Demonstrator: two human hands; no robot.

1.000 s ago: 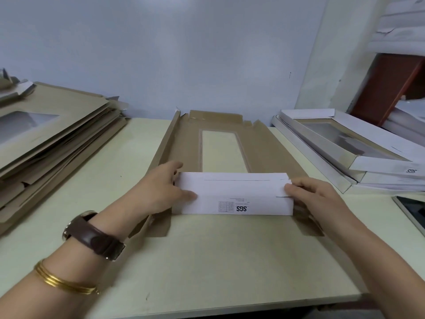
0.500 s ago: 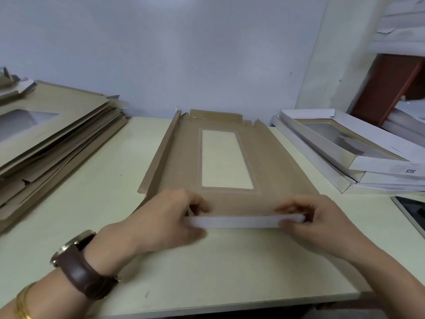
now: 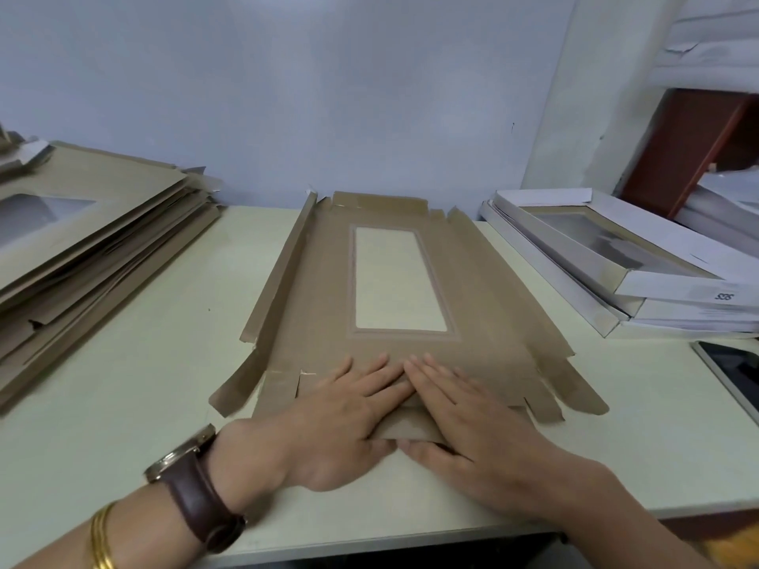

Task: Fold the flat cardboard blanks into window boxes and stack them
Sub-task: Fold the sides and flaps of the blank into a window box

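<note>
Nearest, on the left wrist: brown leather wristwatch, with gold bangles just behind it on the forearm.

Just beyond, left hand and right hand laid palm down side by side, fingers straight and slightly spread, touching at the index fingers. Both pressing on the near end of the cardboard blank, brown side up, in the middle of the table. Between the palms, a strip of the near flap showing, the rest of it hidden under the hands.

Further along the blank, a clear rectangular window with pale tabletop visible through it. Long left side flap tilted up off the table; slotted tabs splayed flat at both near corners.

At the right edge, near the blank's right tabs, the corner of a dark-screened tablet. Left of the blank and well apart from it, a thick slanting stack of flat blanks. On the far right, a stack of folded window boxes, white outside and leaning.

Underneath all, a pale cream tabletop. Behind, a plain light-blue wall; at the far right, a reddish-brown wooden panel and more white card piled around it.
</note>
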